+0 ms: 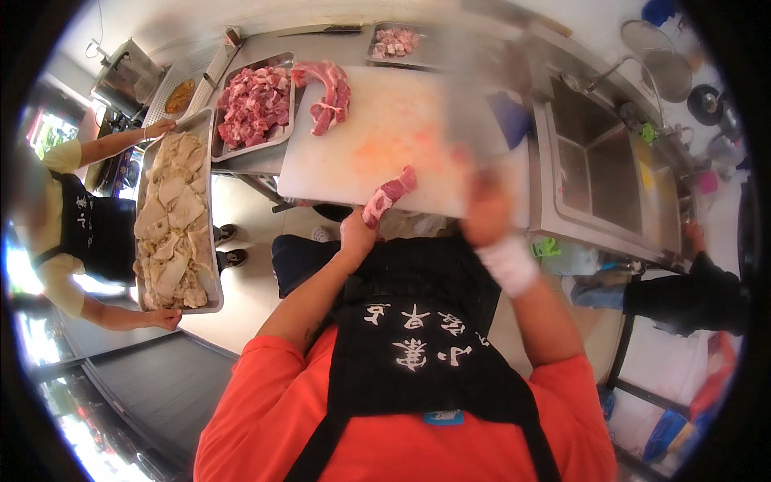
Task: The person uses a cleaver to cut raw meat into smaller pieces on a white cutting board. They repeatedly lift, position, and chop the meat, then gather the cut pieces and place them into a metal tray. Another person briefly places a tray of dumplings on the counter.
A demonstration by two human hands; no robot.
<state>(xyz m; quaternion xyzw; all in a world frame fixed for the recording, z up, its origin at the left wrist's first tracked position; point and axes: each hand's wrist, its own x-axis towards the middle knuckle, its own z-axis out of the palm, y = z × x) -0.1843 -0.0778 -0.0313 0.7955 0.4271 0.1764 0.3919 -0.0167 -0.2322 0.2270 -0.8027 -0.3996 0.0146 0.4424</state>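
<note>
My left hand (358, 234) grips one end of a strip of raw meat (391, 194), whose other end rests over the near edge of the white cutting board (385, 135). On the right, my right hand (489, 208), blurred by motion and with a white band at the wrist, is closed on the handle of a cleaver. The cleaver's broad grey blade (476, 96) is smeared by motion above the board's right part. A larger piece of raw meat (331, 90) lies at the board's far left corner. Reddish stains mark the middle of the board.
Left of the board stands a metal tray of cut raw meat (254, 105). A person (78, 211) at the left holds a long tray of pale meat pieces (171, 223). A small tray of meat chunks (394, 43) and a knife (328, 29) lie behind. The steel sink (596, 156) adjoins at right, near another person (680, 295).
</note>
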